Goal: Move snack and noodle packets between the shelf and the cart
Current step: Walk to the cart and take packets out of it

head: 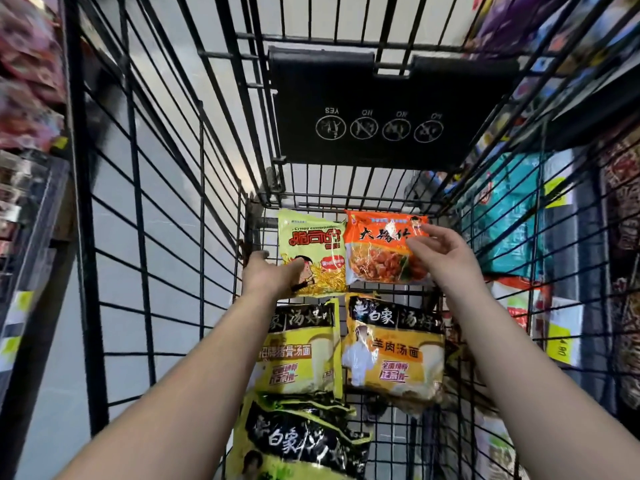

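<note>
The lime packet [317, 244] and the orange packet [377, 251] stand side by side at the far end of the cart [84, 202], edges touching. The left hand [268, 275] grips the lime packet's lower left corner. The right hand [440, 251] pinches the orange packet's right edge. Three more packets [391, 355] lie nearer. Whichever way the packets go, each is best held by its sealed edge, kept flat, and lifted clear of the wire so the noodles inside do not crush.

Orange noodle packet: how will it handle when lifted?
Likely light: the right hand pinches the orange packet by one edge. Its glossy film glares, so probably slippery. Flat wrapper, so it shouldn't roll; may crinkle.
</note>
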Tool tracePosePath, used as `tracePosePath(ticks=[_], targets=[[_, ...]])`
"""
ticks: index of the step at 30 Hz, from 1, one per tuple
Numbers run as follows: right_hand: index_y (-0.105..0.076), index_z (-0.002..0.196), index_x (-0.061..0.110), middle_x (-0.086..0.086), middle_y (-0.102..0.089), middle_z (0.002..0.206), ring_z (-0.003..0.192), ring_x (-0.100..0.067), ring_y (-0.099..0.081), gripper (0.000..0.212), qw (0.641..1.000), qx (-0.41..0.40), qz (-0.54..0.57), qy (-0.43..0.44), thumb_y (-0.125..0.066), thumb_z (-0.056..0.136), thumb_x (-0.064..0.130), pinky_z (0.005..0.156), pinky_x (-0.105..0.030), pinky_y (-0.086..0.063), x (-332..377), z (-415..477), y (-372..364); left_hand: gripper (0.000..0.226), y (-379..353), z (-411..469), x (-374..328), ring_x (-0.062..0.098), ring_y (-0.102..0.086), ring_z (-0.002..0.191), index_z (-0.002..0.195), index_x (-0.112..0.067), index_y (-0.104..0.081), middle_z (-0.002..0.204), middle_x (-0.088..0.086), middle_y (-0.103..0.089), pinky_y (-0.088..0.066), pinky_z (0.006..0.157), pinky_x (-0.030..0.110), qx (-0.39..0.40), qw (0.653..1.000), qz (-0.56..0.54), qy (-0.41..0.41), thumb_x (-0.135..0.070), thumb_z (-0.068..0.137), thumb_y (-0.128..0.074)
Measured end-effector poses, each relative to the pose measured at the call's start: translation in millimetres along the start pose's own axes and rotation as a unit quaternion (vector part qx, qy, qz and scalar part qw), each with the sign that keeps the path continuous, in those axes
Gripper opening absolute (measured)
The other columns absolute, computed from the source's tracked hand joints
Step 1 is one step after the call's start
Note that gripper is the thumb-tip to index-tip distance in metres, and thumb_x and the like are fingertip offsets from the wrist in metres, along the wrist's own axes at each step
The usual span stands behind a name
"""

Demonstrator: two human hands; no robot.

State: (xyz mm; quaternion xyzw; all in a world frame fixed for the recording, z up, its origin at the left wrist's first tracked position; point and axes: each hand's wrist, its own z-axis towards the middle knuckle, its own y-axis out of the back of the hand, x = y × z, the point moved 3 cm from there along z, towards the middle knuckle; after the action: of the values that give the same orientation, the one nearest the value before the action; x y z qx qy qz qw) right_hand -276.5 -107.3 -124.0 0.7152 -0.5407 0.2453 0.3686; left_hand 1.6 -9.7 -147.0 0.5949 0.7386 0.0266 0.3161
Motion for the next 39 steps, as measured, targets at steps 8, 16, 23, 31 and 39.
tracePosePath(ticks=[8,16,23,31,39], targets=[[-0.059,0.129,0.021,0.001,-0.066,0.124,0.112,-0.01,-0.065,0.049,0.999,-0.028,-0.02,0.005,-0.084,0.087,0.025,0.084,-0.018,-0.049,-6.1,8.5,9.9,0.028,-4.1,-12.2,-6.3,0.005,-0.066,0.059,0.119,-0.014,-0.062,0.095,0.005,-0.074,-0.053,0.049,0.022,0.069,0.996,-0.041,-0.045,-0.026,0.095,-0.073],[-0.048,0.145,0.011,-0.009,-0.059,0.142,0.114,-0.018,-0.056,0.073,0.985,-0.08,-0.146,-0.048,-0.083,0.087,0.04,0.095,-0.033,-0.046,-8.5,22.1,0.5,0.009,31.6,-77.3,-36.4,0.01,-0.072,0.076,0.105,-0.033,-0.055,0.093,-0.009,-0.073,-0.055,0.056,0.021,0.005,0.983,-0.028,-0.18,-0.036,0.1,-0.062],[-0.046,0.145,0.003,-0.019,-0.054,0.145,0.131,-0.038,-0.054,0.1,0.944,-0.063,-0.311,-0.087,-0.086,0.073,0.06,0.101,-0.045,-0.05,-6.8,23.7,-26.0,0.012,68.5,-125.5,-38.1,0.008,-0.076,0.074,0.112,-0.036,-0.064,0.096,-0.009,-0.079,-0.056,0.055,0.019,0.091,0.973,-0.092,-0.194,-0.037,0.099,-0.064],[-0.05,0.135,0.001,-0.02,-0.059,0.135,0.123,-0.037,-0.059,0.096,0.939,-0.125,-0.307,-0.091,-0.09,0.065,0.054,0.095,-0.05,-0.057,-7.7,12.3,-43.2,0.014,89.1,-138.1,-47.1,0.002,-0.072,0.061,0.112,-0.021,-0.065,0.075,-0.015,-0.076,-0.052,0.049,0.015,0.14,0.963,-0.099,-0.208,-0.028,0.1,-0.062],[-0.059,0.109,0.007,-0.019,-0.069,0.125,0.109,-0.038,-0.069,0.068,0.966,-0.074,-0.113,-0.22,-0.102,0.061,0.03,0.08,-0.049,-0.063,-10.1,6.0,-26.7,0.018,107.9,-142.3,-52.3,0.02,-0.079,0.081,0.115,-0.023,-0.068,0.103,0.003,-0.081,-0.059,0.059,0.023,0.156,0.955,-0.13,-0.217,-0.027,0.098,-0.065]])
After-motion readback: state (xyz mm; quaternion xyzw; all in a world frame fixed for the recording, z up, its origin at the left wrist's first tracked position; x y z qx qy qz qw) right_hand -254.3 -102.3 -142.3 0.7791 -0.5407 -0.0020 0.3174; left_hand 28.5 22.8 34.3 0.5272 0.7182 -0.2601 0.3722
